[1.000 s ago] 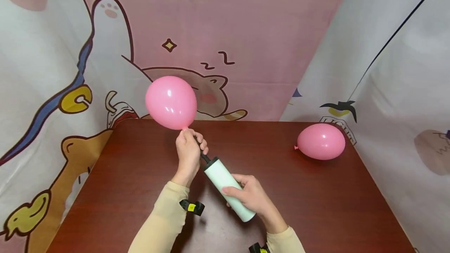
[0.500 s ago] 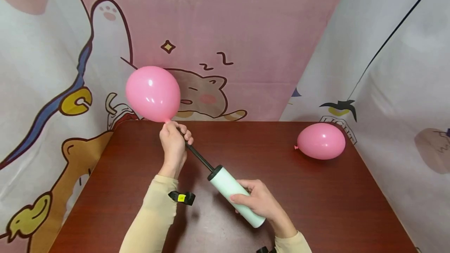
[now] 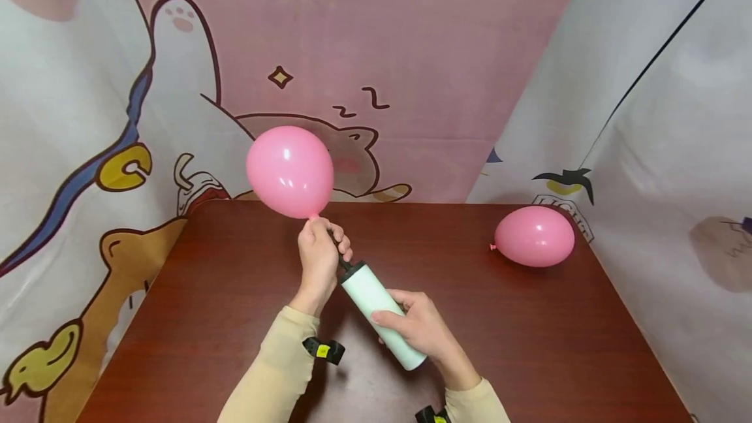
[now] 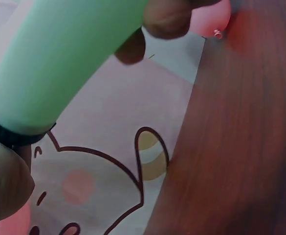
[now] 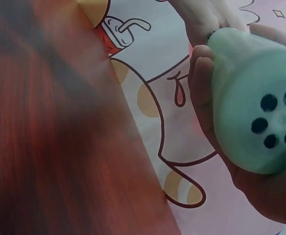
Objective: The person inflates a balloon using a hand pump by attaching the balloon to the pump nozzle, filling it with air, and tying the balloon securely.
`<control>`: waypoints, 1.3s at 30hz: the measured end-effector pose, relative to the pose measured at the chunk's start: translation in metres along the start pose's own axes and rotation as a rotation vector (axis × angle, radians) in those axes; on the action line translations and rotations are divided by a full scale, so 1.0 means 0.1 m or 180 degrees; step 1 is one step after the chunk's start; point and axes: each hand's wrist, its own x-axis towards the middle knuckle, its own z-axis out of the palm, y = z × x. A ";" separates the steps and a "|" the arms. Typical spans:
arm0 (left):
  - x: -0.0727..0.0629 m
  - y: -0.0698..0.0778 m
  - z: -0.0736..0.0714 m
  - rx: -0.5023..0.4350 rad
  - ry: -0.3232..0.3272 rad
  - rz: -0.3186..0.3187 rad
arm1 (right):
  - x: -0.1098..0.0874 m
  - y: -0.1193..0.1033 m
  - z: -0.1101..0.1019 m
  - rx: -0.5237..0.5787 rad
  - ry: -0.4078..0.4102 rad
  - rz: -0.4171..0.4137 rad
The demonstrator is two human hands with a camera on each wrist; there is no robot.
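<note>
Head view: a person grips a pale green hand pump (image 3: 383, 315) over a dark reddish-brown table (image 3: 529, 344), with a round pink balloon (image 3: 290, 172) above the pump's far end. The left hand (image 3: 320, 253) pinches the balloon's neck between thumb and finger, its other fingers curled around the black rod (image 3: 344, 262) at the top of the pump. The right hand (image 3: 420, 325) wraps the lower barrel, thumb across the near side. The two hands are apart, joined only by the pump, which slants from upper left to lower right; a short stretch of rod shows above its black collar (image 3: 354, 271).

Near the table's far right corner, well apart from both hands, a second pink balloon (image 3: 534, 237) lies on its side, its knot (image 3: 493, 247) toward the left. Cream sleeves (image 3: 267, 367) cover the forearms, and a black wrist device (image 3: 324, 350) with a yellow patch shows by the left cuff. Behind the table hangs a backdrop (image 3: 435, 51) printed with cartoon animals. Right wrist view: dark round holes dot the pump's end face (image 5: 279, 119).
</note>
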 end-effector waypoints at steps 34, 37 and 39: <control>0.04 0.02 -0.04 0.0289 -0.0103 -0.0058 | -0.02 0.10 0.11 0.0116 0.0136 -0.0050; 0.14 0.11 -0.07 0.0191 -0.0042 0.0034 | -0.06 0.10 0.09 0.0113 0.0092 -0.0059; 0.23 0.19 -0.11 0.0108 0.0065 0.0112 | -0.10 0.11 0.07 0.0104 0.0028 -0.0063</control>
